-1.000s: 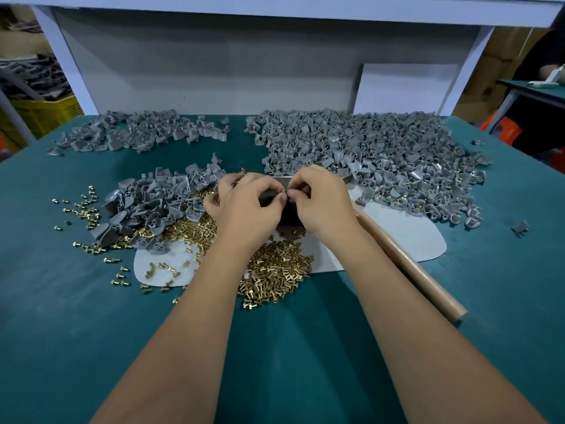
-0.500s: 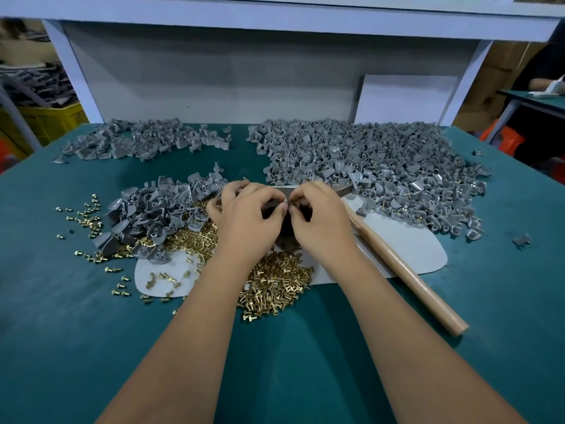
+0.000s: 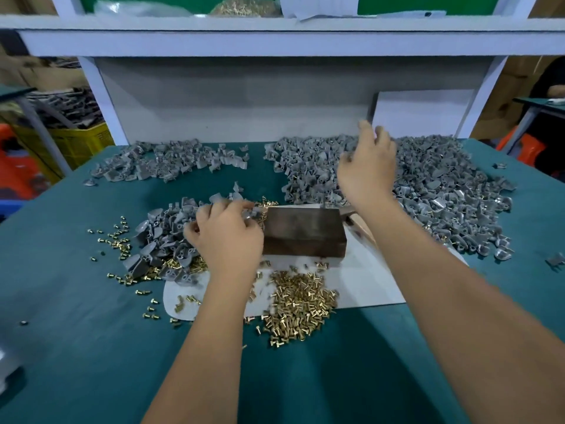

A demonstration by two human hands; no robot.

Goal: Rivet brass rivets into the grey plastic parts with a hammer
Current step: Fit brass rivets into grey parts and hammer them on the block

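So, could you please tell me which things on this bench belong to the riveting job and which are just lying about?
Belongs to the job:
- brass rivets
- grey plastic parts
- dark block
- big grey heap
- left hand, right hand

Just lying about:
- yellow crate
- white board
- orange stool

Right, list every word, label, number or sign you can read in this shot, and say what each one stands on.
None: no text can be read in this view.
White sheets on the shelf against the green board: any print is blurred or cut off.
Yellow crate at the left: no legible marking.
Dark block, grey plastic parts and brass rivets: no visible lettering.
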